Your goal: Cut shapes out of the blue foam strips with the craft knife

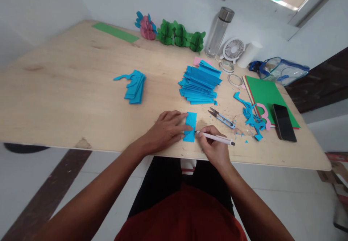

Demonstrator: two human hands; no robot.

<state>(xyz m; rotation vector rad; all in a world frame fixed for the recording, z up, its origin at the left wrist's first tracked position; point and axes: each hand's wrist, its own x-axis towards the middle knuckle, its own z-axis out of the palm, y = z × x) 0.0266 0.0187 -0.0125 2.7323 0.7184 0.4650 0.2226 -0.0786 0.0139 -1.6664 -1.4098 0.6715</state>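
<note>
A small blue paper piece [191,121] lies upright near the table's front edge. My left hand [167,130] lies on its left side, fingers spread and fingertips pressing the paper flat. My right hand [213,144] is closed around a white pen [217,138], whose tip is at the paper's right edge. Behind the paper is a pile of folded blue paper strips [199,83]. To the left sits a smaller stack of cut blue pieces [136,87]. Thread snips [222,118] rest just beyond my right hand.
Blue scraps [251,115], a black phone [284,122] and green sheets [268,96] are at right. Along the wall stand green paper shapes [179,34], a pink one [147,28], a bottle [219,32], a fan [233,49] and a clear pouch [285,70].
</note>
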